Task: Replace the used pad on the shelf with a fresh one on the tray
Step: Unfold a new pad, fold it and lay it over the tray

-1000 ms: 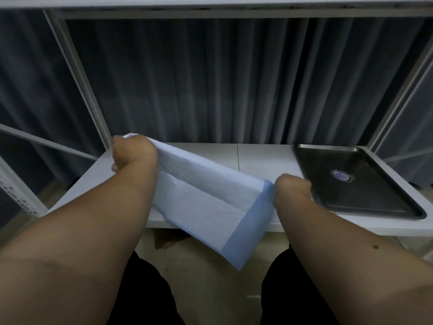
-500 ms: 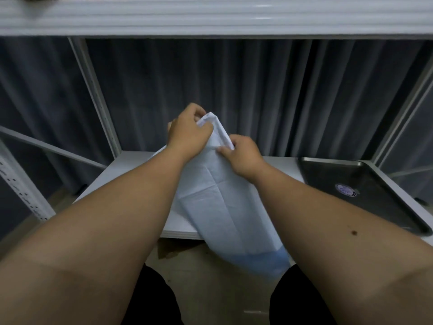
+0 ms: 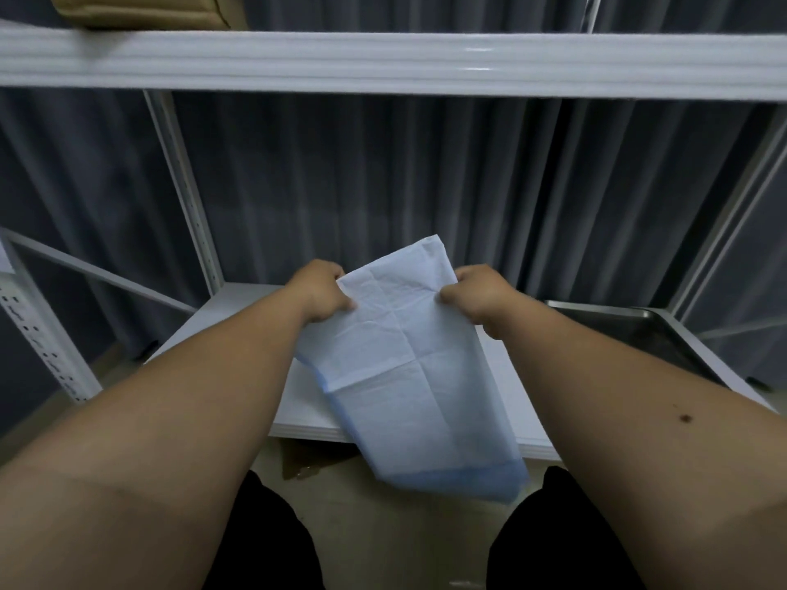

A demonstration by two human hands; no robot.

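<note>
Above white shelf [image 3: 238,321], pad [image 3: 404,355] between left hand [image 3: 317,293] and right hand [image 3: 479,295]

The pad [image 3: 409,368] between my fingers is white with a faint pale-blue cast, crossed by fold creases in a grid, and it ends in a deeper blue band along its lower edge, with a thin blue line down its left side. The shelf [image 3: 306,402] under it is plain white, like the upright posts and the white beam [image 3: 383,63] above, where a tan box [image 3: 136,8] shows; the tray [image 3: 656,334] at my right is dark grey metal. Behind hangs a dark blue-grey curtain [image 3: 383,198] in vertical pleats, and my trousers are black over a beige floor [image 3: 400,530]
</note>
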